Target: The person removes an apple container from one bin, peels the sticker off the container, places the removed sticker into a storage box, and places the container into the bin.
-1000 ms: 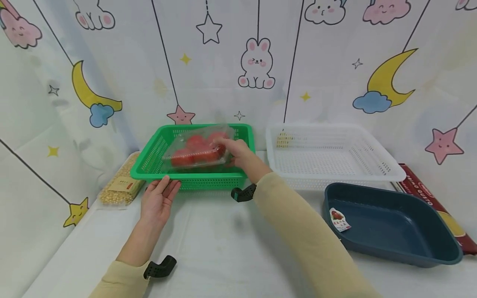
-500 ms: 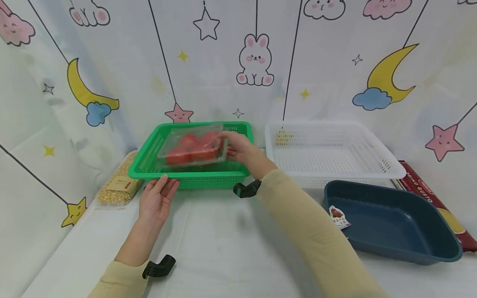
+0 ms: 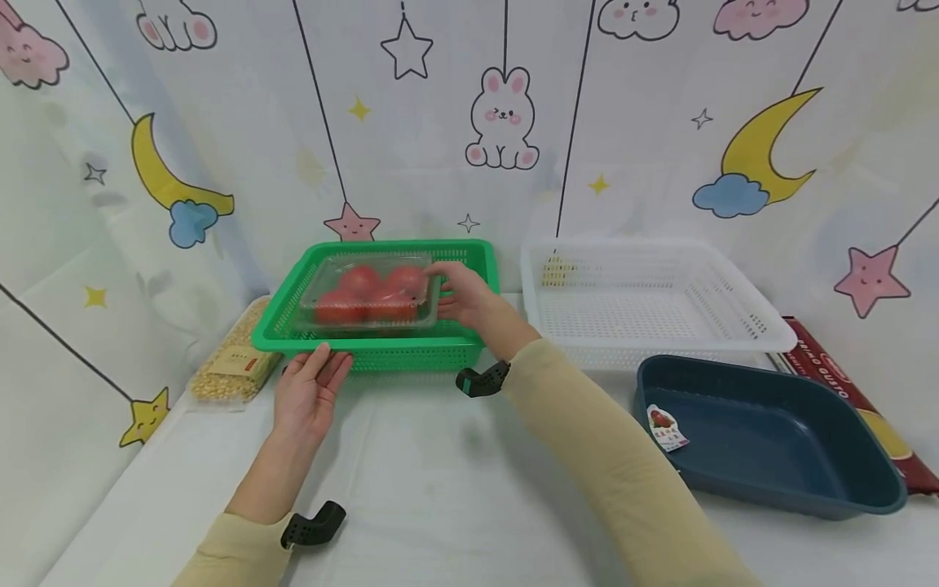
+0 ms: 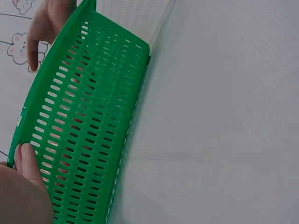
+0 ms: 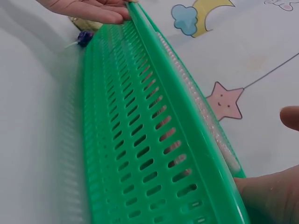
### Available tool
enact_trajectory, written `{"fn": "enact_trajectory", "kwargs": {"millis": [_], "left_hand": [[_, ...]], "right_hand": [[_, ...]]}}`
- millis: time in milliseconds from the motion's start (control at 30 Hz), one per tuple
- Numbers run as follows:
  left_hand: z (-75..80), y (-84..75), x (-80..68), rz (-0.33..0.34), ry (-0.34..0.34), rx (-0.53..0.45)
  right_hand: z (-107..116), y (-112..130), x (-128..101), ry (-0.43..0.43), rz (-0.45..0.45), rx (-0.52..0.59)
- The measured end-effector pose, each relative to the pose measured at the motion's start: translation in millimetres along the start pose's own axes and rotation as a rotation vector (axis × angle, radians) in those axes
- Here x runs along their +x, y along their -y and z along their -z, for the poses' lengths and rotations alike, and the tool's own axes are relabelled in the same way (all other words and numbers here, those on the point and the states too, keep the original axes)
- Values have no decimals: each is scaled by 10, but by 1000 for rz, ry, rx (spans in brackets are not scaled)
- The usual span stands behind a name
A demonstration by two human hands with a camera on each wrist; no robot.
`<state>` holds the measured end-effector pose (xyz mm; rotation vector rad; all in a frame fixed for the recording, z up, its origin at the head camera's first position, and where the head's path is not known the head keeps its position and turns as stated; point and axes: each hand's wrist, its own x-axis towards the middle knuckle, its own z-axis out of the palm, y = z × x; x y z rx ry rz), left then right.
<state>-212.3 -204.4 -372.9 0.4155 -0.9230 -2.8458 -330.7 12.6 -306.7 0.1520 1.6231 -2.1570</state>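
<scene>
A clear plastic box of tomatoes (image 3: 369,295) lies inside the green basket (image 3: 411,357), which has slotted sides. At the box's right end is my right hand (image 3: 469,297), its thumb by the lid corner and its fingers loosely bent beside the end wall. In the right wrist view the thumb (image 5: 290,117) stands up, away from the basket rim. My left hand (image 3: 310,391) holds the basket's front rim near the left corner. Two of its fingers (image 4: 30,161) rest against the basket's outer wall in the left wrist view.
A white basket (image 3: 660,346) stands to the right of the green one. In front of it is a dark blue basin (image 3: 770,440) with a tomato label (image 3: 666,428). A bag of yellow kernels (image 3: 235,371) lies at left; a dark red packet (image 3: 822,367) lies at right.
The tomato box has shifted left and come down flatter in the green basket. My right hand moved left with it, then its grip loosened at the box's end. The left hand stayed at the rim.
</scene>
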Motion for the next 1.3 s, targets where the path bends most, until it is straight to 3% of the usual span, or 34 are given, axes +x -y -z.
{"fn": "enact_trajectory", "kwargs": {"millis": [300, 600, 800, 1100, 1200, 1300], "left_hand": [[-4, 3, 4, 10, 0, 6], [-24, 7, -7, 26, -3, 9], [-22, -20, -28, 45, -16, -2], [-16, -51, -101, 121, -3, -24], [-15, -41, -148, 153, 29, 21], [-27, -26, -213, 173, 61, 146]], "right_hand": [[55, 105, -89, 10, 28, -7], [213, 288, -545, 158, 106, 71], [464, 285, -862, 194, 125, 86], [933, 302, -1268, 173, 150, 31], [1058, 288, -1385, 151, 138, 16], [1160, 246, -1498, 135, 130, -18]]}}
